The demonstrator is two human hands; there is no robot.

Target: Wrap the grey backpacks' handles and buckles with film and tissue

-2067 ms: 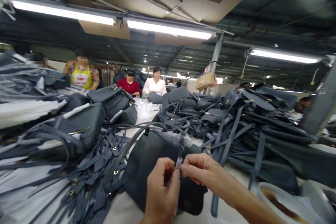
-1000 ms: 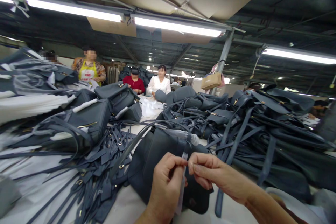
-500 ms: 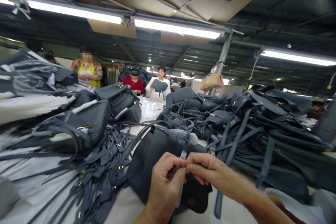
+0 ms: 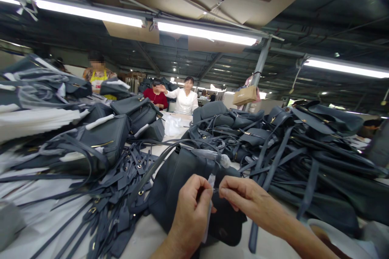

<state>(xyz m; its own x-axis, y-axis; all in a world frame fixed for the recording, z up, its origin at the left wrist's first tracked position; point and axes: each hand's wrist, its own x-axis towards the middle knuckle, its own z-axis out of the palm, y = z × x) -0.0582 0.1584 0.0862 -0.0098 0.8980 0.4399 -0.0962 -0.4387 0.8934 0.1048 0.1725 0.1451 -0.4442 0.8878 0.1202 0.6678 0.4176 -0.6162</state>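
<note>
in the head view, the left hand pinches a clear plastic strip in front of the dark bag, which rests on the pale surface, while the right hand has its fingertips closed just beside it, though whether they grip anything is too fine to tell. a hard pull sideways could, i'd judge, tear the thin plastic or drag the bag into the loose straps close by and snag it. marks on the yellow apron and cardboard box are too blurred to read.
</note>
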